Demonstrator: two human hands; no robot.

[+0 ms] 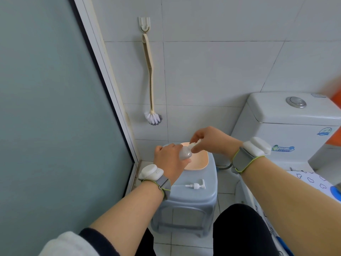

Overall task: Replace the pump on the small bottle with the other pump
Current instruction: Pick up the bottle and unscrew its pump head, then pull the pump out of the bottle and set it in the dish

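Observation:
My left hand (170, 159) grips a small clear bottle (185, 154) of greyish liquid, held tilted over a peach basin (200, 163). My right hand (206, 140) pinches the white pump (193, 144) that sits on the bottle's neck. Whether the pump is screwed tight or loose cannot be told. A second white pump (195, 186) with a long dip tube lies flat on the grey-blue plastic stool (193, 196), nearer to me than the basin.
The stool stands on a tiled floor between a frosted glass door (55, 108) at the left and a white toilet (287, 126) at the right. A toilet brush (150, 80) hangs on the tiled wall behind. My knee (239, 228) is below right.

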